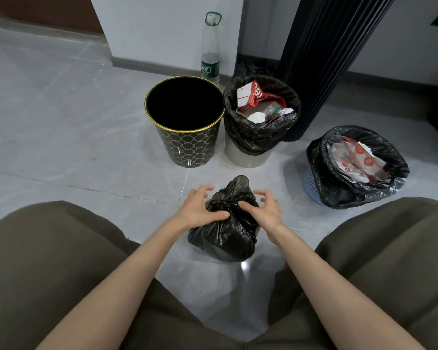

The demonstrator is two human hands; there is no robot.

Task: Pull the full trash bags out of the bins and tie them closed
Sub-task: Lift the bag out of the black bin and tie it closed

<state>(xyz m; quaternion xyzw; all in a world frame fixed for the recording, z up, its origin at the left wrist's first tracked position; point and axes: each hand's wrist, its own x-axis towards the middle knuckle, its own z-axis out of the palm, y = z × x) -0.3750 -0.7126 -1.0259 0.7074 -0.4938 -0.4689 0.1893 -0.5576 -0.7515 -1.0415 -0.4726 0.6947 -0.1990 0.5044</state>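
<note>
A small black trash bag (225,238) stands on the floor between my knees, its neck tied in a knot (228,199). My left hand (197,205) is at the bag's left, thumb resting on the plastic, fingers loosely curled in the air. My right hand (266,210) is at its right, thumb tip touching the bag beside the knot, the other fingers curled and holding nothing. Behind stands a black and gold bin (187,147) with no liner. A pale bin (248,157) and a blue mesh bin (311,183) each hold an open black bag full of wrappers.
A tall plastic bottle (210,51) stands against the wall behind the bins. A black fluted column (321,59) rises right behind the pale bin. My knees in brown trousers frame the bag on both sides. Grey tiled floor stretches to the left.
</note>
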